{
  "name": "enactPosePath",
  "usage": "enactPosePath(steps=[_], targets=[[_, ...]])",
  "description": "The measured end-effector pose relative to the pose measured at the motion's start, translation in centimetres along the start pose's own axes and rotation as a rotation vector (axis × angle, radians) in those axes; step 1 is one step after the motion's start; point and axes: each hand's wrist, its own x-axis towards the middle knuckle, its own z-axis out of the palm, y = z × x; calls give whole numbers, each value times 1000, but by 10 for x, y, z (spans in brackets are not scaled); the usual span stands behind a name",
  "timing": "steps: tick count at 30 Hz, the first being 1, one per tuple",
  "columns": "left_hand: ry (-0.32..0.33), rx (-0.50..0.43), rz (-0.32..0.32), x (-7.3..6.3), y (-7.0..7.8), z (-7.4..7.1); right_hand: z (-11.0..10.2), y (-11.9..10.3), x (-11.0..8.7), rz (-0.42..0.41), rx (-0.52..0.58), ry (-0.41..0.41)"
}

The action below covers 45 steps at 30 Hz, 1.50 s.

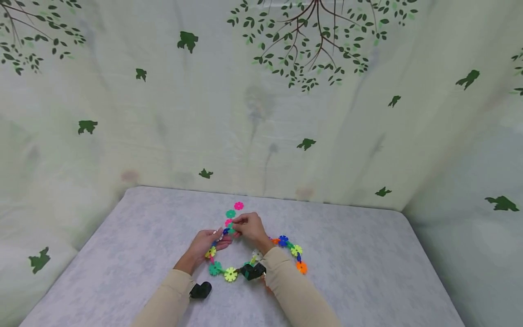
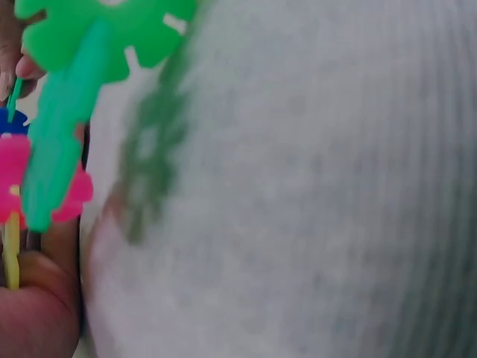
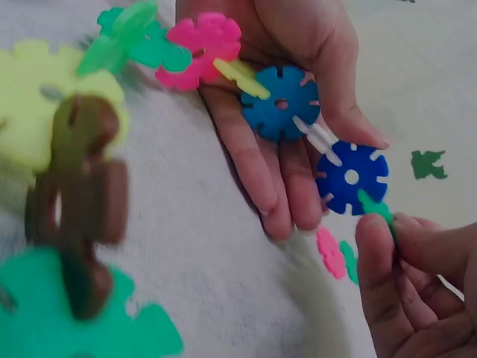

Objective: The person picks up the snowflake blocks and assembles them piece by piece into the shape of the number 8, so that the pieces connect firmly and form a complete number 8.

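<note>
My left hand [image 1: 203, 243] lies palm up under a chain of slotted plastic flower discs. Its thumb and fingers hold the chain's dark blue disc [image 3: 351, 177]. A clear white disc [image 3: 317, 138], a lighter blue disc [image 3: 277, 93], a yellow one [image 3: 242, 77] and a pink one [image 3: 200, 48] follow across the palm. From the other side, my right hand [image 1: 251, 228] pinches a green disc [image 3: 376, 206] between thumb and forefinger. That green disc meets the dark blue disc's edge; how deep its slot sits cannot be told.
Loose pink [image 1: 239, 205] and green [image 1: 230, 213] discs lie beyond the hands on the pale table [image 1: 359, 254]. The chain curves back past a yellow disc [image 1: 230, 274] to an orange disc [image 1: 301, 267] at right. A leaf-printed curtain [image 1: 253, 136] hangs behind.
</note>
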Motion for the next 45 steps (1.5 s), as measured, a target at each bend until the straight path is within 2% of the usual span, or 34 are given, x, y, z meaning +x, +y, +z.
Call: enactPosePath(steps=[4,7,10,14,17,23,27,29,33,36,42,45], targets=[[-12,-3,-23,1,0,-3,-5,-21,-11,44,-55,-68],[-13,31,-31,1,2,-5,-8,-22,-9,76,-110,-115],[-17,70,-25,0,4,-5,-15,-8,5,95,-128,-153],[-26,69,-20,1,6,-4,-31,-14,17,115,-192,-133],[-9,51,-20,2,7,-5,-32,-19,28,125,-328,-139],[-5,10,-21,1,4,-2,-20,-7,42,182,-634,-261],[27,29,-14,3,5,0,-12,-2,45,156,-721,-246],[60,47,-28,4,7,1,-9,-2,47,146,-748,-234],[86,81,-62,5,8,2,-7,-1,48,110,-816,-221],[83,90,-65,6,7,3,-11,-2,46,91,-781,-178],[70,71,-78,5,6,1,-22,-6,31,131,-518,-79],[70,73,-68,5,6,-1,-23,-8,20,89,-414,-53]])
